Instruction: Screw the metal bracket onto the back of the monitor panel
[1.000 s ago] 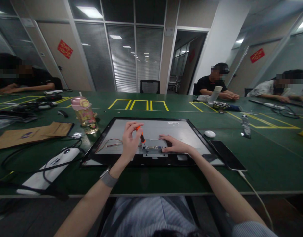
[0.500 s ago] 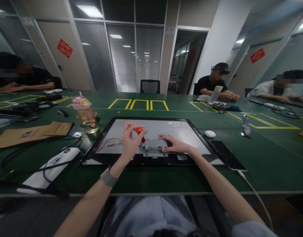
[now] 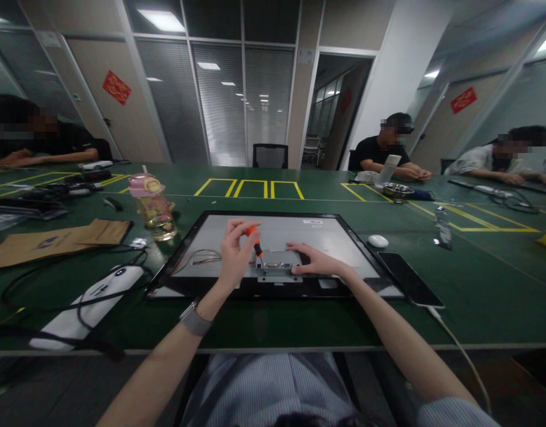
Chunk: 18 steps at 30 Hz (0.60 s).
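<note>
My left hand (image 3: 236, 249) is closed on the orange and black handle of a screwdriver (image 3: 257, 244). The tool tilts, its shaft pointing down to the left end of a metal bracket with ports (image 3: 279, 274). That bracket sits at the near edge of a display panel (image 3: 273, 231), which lies on the table with its grey metal back up. My right hand (image 3: 319, 260) rests on the bracket's right side, fingers spread, the thumb near the ports. Whether the tip sits in a screw is too small to tell. Thin wires (image 3: 204, 256) lie on the panel's left part.
Left of the panel are a pink-lidded bottle (image 3: 152, 207), a brown paper bag (image 3: 63, 242) and a white power strip (image 3: 92, 305) with black cables. At right lie a phone (image 3: 410, 280) and a white earbud case (image 3: 378, 241). Several people sit across the green table (image 3: 299, 329).
The screwdriver handle has shifted slightly in my left fingers, and more of the handle and shaft shows. My right hand stays where it was.
</note>
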Tool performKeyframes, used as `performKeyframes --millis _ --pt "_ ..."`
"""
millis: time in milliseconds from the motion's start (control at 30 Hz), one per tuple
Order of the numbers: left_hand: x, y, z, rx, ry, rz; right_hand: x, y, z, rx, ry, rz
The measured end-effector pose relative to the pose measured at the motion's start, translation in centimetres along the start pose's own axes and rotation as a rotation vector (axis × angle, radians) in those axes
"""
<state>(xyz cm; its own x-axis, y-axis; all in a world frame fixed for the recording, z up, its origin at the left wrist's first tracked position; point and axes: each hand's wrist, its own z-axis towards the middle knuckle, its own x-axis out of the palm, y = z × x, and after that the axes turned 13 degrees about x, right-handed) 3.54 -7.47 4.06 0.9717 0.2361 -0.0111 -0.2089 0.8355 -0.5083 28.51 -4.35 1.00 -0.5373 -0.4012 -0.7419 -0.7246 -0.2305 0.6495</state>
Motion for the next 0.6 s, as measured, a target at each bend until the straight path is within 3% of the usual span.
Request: performKeyframes --millis 133,267,367,600 --pt "-0.5 0.1 0.1 0.190 0.040 0.226 0.0 0.0 0.0 0.009 0.006 -0.005" --pt "-1.2 -0.1 -0.1 0.612 0.346 0.500 0.0 -0.1 0.0 -0.008 0.007 -0.010" --pt "-1.3 -0.5 -0.4 0.801 0.458 0.569 0.2 -0.3 0.1 -0.022 -0.005 -0.016" --pt "-0.6 -0.7 -0.8 0.836 0.490 0.670 0.2 -0.3 0.1 -0.036 -0.007 -0.014"
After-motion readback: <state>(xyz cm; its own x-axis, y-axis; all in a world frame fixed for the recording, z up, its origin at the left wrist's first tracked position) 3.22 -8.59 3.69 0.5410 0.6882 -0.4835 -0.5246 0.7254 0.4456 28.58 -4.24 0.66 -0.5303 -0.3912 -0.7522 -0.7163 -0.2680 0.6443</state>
